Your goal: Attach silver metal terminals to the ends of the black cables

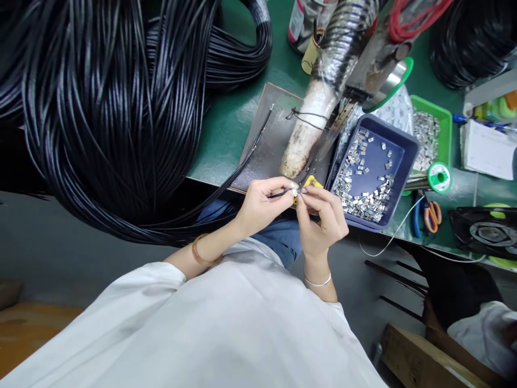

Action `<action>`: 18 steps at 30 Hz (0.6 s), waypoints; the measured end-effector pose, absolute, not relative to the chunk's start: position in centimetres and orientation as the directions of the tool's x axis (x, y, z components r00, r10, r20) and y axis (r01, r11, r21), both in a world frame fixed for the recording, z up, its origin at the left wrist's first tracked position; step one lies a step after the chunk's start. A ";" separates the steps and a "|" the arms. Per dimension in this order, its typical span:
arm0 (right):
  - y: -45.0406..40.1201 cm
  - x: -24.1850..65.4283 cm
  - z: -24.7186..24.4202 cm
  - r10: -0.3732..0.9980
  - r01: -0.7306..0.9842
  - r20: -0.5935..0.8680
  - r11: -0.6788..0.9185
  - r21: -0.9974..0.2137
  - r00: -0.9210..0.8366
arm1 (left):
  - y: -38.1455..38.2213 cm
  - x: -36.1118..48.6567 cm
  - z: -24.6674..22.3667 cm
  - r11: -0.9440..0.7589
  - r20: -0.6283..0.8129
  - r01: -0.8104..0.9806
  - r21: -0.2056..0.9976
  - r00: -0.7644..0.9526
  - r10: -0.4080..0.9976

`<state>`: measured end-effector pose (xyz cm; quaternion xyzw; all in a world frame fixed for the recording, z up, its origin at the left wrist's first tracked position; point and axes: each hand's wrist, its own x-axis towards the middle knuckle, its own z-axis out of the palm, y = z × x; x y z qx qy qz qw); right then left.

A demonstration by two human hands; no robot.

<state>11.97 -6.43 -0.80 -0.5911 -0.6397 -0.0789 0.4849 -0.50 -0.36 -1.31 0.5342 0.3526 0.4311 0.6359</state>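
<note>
My left hand [264, 205] is closed in a pinch around a thin black cable [278, 194] near its end. Facing it, my right hand [323, 218] pinches a small silvery metal piece [301, 190], which meets the cable end between the fingertips; its exact shape is too small to make out. Just behind the fingers is a yellow object [312, 182], partly covered by them. To the right, a dark blue bin [404, 141] holds many small metal connector pieces [363, 205]. Another cable with a stripped end [258, 137] lies across a dark board [264, 148].
A huge bundle of black cables [121, 118] hangs over the bench on the left. A wrapped duct [309, 116] reaches down near my hands. Behind the bin are a green tray [446, 124], a solder spool [439, 178], pliers [431, 216] and a fan [490, 233]. Another person's sleeve [480, 331] shows at lower right.
</note>
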 end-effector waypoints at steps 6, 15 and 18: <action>-6.9 12.3 -1.4 0.691 0.864 0.714 0.289 -0.413 0.110 | -0.4 -0.7 -0.8 0.153 -0.077 -0.146 0.977 0.429 0.900; -7.3 13.8 0.0 0.540 0.781 0.744 0.231 -0.580 0.393 | -1.0 -1.8 -0.6 0.006 -0.016 0.019 1.000 0.611 0.792; -7.3 14.2 2.0 0.176 0.828 0.887 0.316 -0.462 0.428 | -1.5 -3.0 -0.5 -0.203 0.047 0.092 0.975 0.807 0.588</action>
